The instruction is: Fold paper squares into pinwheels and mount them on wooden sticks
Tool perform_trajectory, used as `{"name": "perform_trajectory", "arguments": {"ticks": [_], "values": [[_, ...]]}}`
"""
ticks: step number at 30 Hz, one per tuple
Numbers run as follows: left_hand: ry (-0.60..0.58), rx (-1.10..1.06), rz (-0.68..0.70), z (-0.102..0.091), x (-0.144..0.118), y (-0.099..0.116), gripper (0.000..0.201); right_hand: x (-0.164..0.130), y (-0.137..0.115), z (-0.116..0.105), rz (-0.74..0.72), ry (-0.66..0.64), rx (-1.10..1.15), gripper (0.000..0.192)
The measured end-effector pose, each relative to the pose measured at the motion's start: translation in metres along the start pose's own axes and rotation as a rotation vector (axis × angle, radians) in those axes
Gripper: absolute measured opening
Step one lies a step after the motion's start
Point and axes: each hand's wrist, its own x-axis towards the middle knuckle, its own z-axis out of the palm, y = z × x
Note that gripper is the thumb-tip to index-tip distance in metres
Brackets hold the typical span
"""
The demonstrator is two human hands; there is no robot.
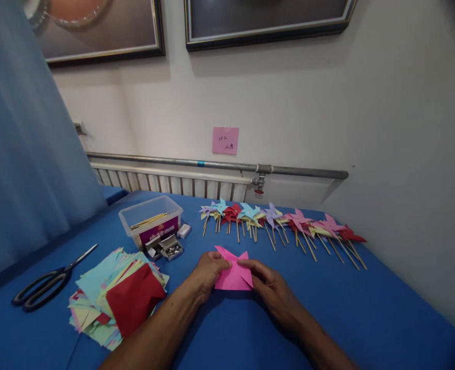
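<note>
A pink folded paper piece (232, 270) with pointed flaps lies on the blue table (366, 303), held between both hands. My left hand (207, 273) pinches its left edge, fingers pressed on the fold. My right hand (269, 283) grips its right side, with the fingertips over the centre. Both forearms reach in from the bottom of the view.
A stack of coloured paper squares (115, 295) with a red sheet on top lies at the left, black scissors (46, 285) beside it. A clear plastic box of sticks (150, 218) and small boxes of pins (165, 246) stand behind. Several finished pinwheels (285, 223) line the back.
</note>
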Motion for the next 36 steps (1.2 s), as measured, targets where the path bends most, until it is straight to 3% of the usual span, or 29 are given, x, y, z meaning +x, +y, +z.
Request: {"name": "perform_trajectory", "arguments": {"ticks": [9,16,24,36], "values": [[0.017,0.125,0.035,0.002,0.001,-0.002,0.018,0.003,0.0,0.004,-0.089,0.002,-0.075,0.031],[-0.005,0.159,0.021,0.008,-0.001,-0.004,0.019,0.003,0.006,0.012,-0.038,0.096,-0.024,0.031],[0.031,0.046,0.011,0.004,-0.001,-0.001,0.017,0.004,0.01,0.008,0.043,0.137,0.125,0.033],[0.035,0.17,0.042,0.01,-0.003,0.0,0.019,0.004,0.007,0.011,-0.028,0.13,-0.014,0.027]]}}
